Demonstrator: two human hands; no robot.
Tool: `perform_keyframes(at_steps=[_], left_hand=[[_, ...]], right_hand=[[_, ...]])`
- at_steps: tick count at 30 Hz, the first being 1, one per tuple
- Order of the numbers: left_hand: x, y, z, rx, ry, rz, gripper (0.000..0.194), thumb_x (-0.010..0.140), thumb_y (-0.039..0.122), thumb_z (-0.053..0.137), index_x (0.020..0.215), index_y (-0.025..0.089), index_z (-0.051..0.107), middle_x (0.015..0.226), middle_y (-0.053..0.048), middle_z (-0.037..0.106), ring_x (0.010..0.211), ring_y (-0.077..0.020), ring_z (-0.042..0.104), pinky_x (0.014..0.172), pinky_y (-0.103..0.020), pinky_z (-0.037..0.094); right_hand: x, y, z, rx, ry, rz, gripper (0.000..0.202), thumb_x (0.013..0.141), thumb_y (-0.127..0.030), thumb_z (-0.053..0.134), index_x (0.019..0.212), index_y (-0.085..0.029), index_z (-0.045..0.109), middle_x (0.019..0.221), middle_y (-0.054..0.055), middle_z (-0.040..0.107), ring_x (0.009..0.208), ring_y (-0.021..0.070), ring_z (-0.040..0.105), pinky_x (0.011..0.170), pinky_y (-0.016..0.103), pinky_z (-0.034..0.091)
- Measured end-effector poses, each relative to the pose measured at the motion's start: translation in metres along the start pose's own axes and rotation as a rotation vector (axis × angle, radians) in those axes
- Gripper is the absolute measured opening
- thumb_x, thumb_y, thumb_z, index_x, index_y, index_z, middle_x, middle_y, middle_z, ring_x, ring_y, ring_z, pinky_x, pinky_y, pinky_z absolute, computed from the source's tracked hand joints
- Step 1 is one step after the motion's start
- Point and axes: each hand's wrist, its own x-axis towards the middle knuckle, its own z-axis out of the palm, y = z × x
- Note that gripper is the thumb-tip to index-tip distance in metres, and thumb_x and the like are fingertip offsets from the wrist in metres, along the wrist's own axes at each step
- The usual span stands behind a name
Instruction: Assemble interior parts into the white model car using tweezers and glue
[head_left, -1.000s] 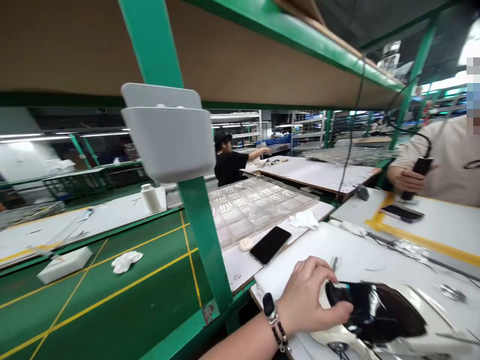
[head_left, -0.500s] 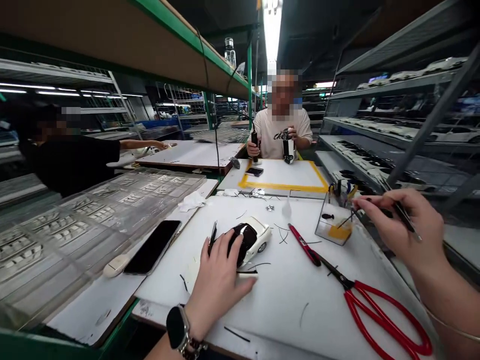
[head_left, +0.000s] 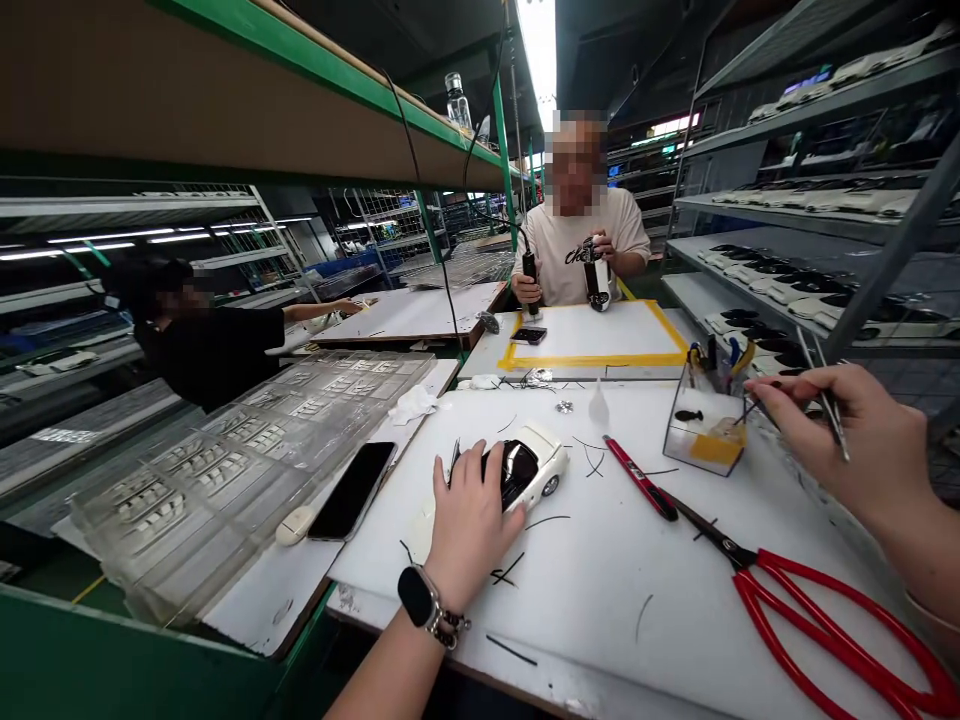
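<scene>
My left hand (head_left: 472,515) lies over a white model car (head_left: 541,450) with a dark cabin, its fingers spread across the body and its thumb against the near side. The palm hides much of the car's front. Raised at the right, my right hand (head_left: 870,435) keeps metal tweezers (head_left: 831,410) among its fingers. Thumb and forefinger pinch a thin dark piece (head_left: 759,393) beside a clear box (head_left: 705,452). Thin black strips (head_left: 547,519) are scattered on the white work board (head_left: 570,620) around the car.
Red-handled scissors (head_left: 732,550) and a red utility knife (head_left: 637,478) lie right of the car. Left are a phone (head_left: 352,490), a white oval case (head_left: 295,525) and a compartmented clear tray (head_left: 217,490). A co-worker (head_left: 581,235) sits opposite; racks of model cars stand right.
The view has shifted, moving the scene rightward. My left thumb has drawn in against the car. The tweezers in my right hand have turned more upright.
</scene>
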Motion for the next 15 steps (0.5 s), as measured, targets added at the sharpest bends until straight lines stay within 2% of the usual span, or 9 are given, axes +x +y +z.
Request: perform_keyframes(at_steps=[4, 7, 9, 11, 13, 15], left_hand=[[0.001, 0.002, 0.001, 0.012, 0.009, 0.021, 0.061, 0.080, 0.032, 0.059, 0.135, 0.019, 0.035, 0.135, -0.015, 0.046, 0.123, -0.0314, 0.044, 0.107, -0.062, 0.024], [0.004, 0.003, 0.001, 0.011, 0.003, 0.025, 0.061, 0.080, 0.032, 0.059, 0.134, 0.018, 0.035, 0.135, -0.014, 0.046, 0.124, -0.0311, 0.043, 0.107, -0.062, 0.023], [0.007, 0.003, 0.002, 0.004, -0.014, 0.020, 0.061, 0.080, 0.033, 0.059, 0.134, 0.018, 0.035, 0.135, -0.015, 0.046, 0.124, -0.0314, 0.043, 0.107, -0.061, 0.024], [0.011, 0.003, 0.003, -0.004, -0.044, 0.011, 0.062, 0.079, 0.035, 0.058, 0.135, 0.018, 0.035, 0.134, -0.015, 0.047, 0.123, -0.0317, 0.045, 0.106, -0.060, 0.025], [0.017, 0.003, 0.003, -0.012, -0.078, -0.005, 0.065, 0.078, 0.037, 0.059, 0.135, 0.017, 0.034, 0.132, -0.016, 0.049, 0.121, -0.0322, 0.046, 0.105, -0.058, 0.027], [0.024, 0.002, 0.002, -0.028, -0.128, -0.026, 0.066, 0.077, 0.042, 0.060, 0.134, 0.017, 0.037, 0.124, -0.016, 0.054, 0.116, -0.0328, 0.050, 0.103, -0.055, 0.030]], right_hand=[[-0.005, 0.012, 0.009, -0.008, -0.092, -0.012, 0.026, 0.076, -0.047, 0.055, 0.070, -0.023, 0.047, 0.066, 0.001, 0.058, 0.052, 0.0146, 0.055, 0.048, 0.025, 0.036], [-0.009, 0.016, 0.012, 0.007, -0.125, -0.034, 0.024, 0.077, -0.045, 0.057, 0.070, -0.023, 0.048, 0.062, -0.001, 0.056, 0.045, 0.0124, 0.049, 0.044, 0.024, 0.034], [-0.011, 0.015, 0.013, 0.023, -0.132, -0.057, 0.022, 0.078, -0.043, 0.058, 0.072, -0.024, 0.049, 0.066, -0.001, 0.061, 0.050, 0.0135, 0.054, 0.046, 0.024, 0.036], [-0.013, 0.012, 0.015, 0.039, -0.103, -0.071, 0.020, 0.080, -0.041, 0.057, 0.077, -0.024, 0.048, 0.080, 0.002, 0.068, 0.066, 0.0167, 0.063, 0.053, 0.024, 0.042], [-0.014, 0.009, 0.015, 0.046, -0.033, -0.080, 0.017, 0.082, -0.038, 0.054, 0.082, -0.024, 0.046, 0.092, 0.004, 0.070, 0.078, 0.0190, 0.066, 0.065, 0.027, 0.047], [-0.015, 0.007, 0.015, 0.040, 0.058, -0.097, 0.015, 0.082, -0.036, 0.053, 0.082, -0.024, 0.044, 0.091, 0.005, 0.071, 0.079, 0.0196, 0.066, 0.079, 0.033, 0.048]])
